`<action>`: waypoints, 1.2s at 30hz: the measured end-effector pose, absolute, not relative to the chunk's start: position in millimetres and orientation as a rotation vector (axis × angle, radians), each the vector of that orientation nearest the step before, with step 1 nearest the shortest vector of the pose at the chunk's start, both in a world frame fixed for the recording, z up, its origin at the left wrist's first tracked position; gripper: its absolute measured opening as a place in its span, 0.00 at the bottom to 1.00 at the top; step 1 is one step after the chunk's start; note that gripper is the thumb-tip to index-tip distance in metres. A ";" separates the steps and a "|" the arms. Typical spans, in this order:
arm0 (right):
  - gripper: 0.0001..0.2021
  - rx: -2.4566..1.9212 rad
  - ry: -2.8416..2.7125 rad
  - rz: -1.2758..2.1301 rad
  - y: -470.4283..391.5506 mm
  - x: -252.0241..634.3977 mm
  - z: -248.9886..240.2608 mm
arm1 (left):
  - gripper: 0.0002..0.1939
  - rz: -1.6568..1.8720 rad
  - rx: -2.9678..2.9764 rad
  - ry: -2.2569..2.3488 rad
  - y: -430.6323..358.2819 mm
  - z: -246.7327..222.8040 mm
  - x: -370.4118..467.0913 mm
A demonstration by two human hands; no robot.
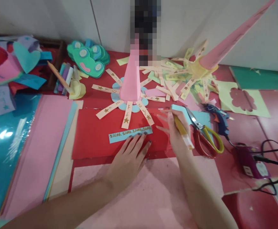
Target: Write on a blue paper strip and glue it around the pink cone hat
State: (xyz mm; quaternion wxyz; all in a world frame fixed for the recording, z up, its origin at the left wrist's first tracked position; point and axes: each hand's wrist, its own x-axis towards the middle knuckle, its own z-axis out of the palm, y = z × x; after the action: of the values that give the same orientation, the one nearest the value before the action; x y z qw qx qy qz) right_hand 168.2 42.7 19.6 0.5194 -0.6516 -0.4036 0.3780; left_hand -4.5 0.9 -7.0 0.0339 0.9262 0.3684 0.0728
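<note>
My left hand [131, 154] lies flat with its fingers stretched out, fingertips on the lower right edge of a light blue paper strip [115, 137]. Gold handwriting runs along that strip, which rests on a red sheet [91, 143]. To the right, my right hand [178, 130] grips a gold marker [180, 127] with a white end, some of its fingers blurred. Just beyond the strip stands a pink paper cone [130, 82] on a blue scalloped base, ringed by cream strips bearing letters and gold stars.
Scissors [203, 127] with red and yellow handles lie right of my right hand, beside a blue glue gun [218, 117]. A purple power box [251, 162] trails black cords. Green frog-face cutouts [87, 60] and stacked coloured paper [40, 143] lie left. A second pink cone [234, 38] leans back right.
</note>
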 end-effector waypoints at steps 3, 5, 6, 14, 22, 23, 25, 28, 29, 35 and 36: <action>0.12 -1.549 -1.012 0.992 40.8 169.5 26.7 | 0.22 0.234 2.858 1.119 0.5 -7.9 -4.5; 0.11 -1.525 -1.036 1.055 39.5 169.8 29.2 | 0.22 0.246 2.855 1.109 0.3 -8.8 -4.4; 0.11 -1.513 -1.042 1.077 39.1 169.7 29.5 | 0.22 0.255 2.856 1.107 0.3 -9.2 -4.2; 0.08 -1.472 -1.027 1.056 39.9 169.6 24.9 | 0.22 0.245 2.859 1.094 2.0 -5.3 -3.6; 0.06 -1.482 -1.277 1.066 40.0 171.9 18.0 | 0.22 0.265 2.864 1.118 1.4 -3.9 -3.3; 0.06 -1.479 -1.323 1.040 40.1 171.7 16.8 | 0.22 0.255 2.860 1.121 1.3 -4.4 -3.3; 0.07 -1.470 -1.389 1.012 40.2 170.8 14.5 | 0.22 0.231 2.860 1.125 1.3 -4.8 -3.4; 0.09 -1.467 -1.418 1.027 40.4 169.6 11.6 | 0.22 0.218 2.873 1.118 2.1 -3.7 -3.6; 0.10 -1.464 -1.411 1.027 40.5 169.6 10.9 | 0.22 0.228 2.879 1.113 2.4 -2.9 -3.7; 0.12 -1.553 -1.429 0.930 42.1 178.6 13.1 | 0.21 0.301 2.864 1.168 2.1 -0.3 -3.9; 0.12 -1.580 -1.431 0.904 42.5 181.1 14.3 | 0.20 0.296 2.853 1.186 1.9 -0.4 -3.9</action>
State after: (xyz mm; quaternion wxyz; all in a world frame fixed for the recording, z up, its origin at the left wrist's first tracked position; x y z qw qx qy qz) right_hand 181.1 42.5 14.3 0.4014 -0.6251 -0.5660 0.3575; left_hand -3.9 1.9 -0.4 0.0190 0.9190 0.3820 0.0952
